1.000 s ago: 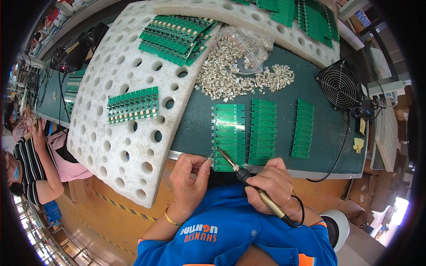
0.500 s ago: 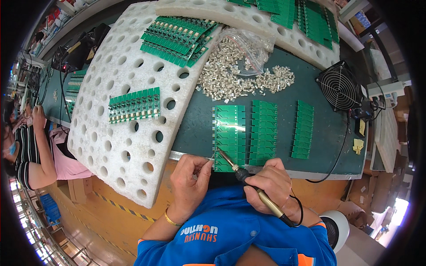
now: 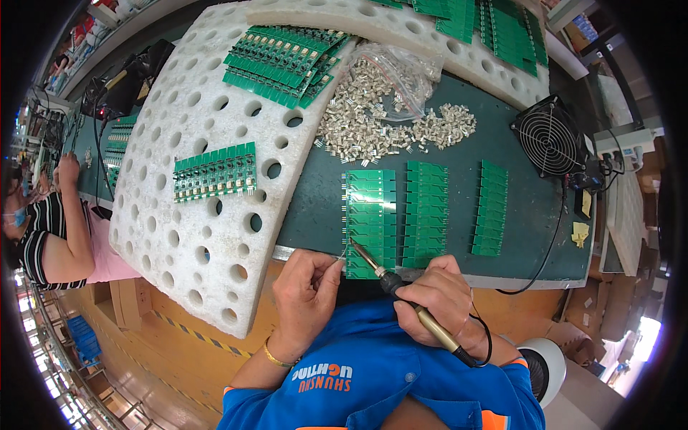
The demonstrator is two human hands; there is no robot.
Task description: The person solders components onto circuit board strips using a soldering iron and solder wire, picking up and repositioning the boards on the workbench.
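My right hand point(image 3: 437, 295) is wrapped round a soldering iron point(image 3: 423, 315). Its tip meets the left edge of a green circuit board panel point(image 3: 370, 215) at the table's front edge. Thumb and fingers of my left hand point(image 3: 307, 288) pinch a thin strand of solder wire point(image 3: 344, 254), whose end reaches the panel close to the iron's tip. To the right lie a second green panel point(image 3: 426, 211) and a narrower third panel point(image 3: 490, 208).
Loose white connectors point(image 3: 365, 122) are heaped behind the panels beside a clear plastic bag point(image 3: 408, 79). White foam boards point(image 3: 154, 222) carry more circuit boards point(image 3: 215, 172). A black fan point(image 3: 548, 136) stands at right. Another person point(image 3: 61, 244) works at far left.
My hands, the iron and the panel stay almost where they were. The view has shifted very slightly. At far left, the other person's arm has moved a little.
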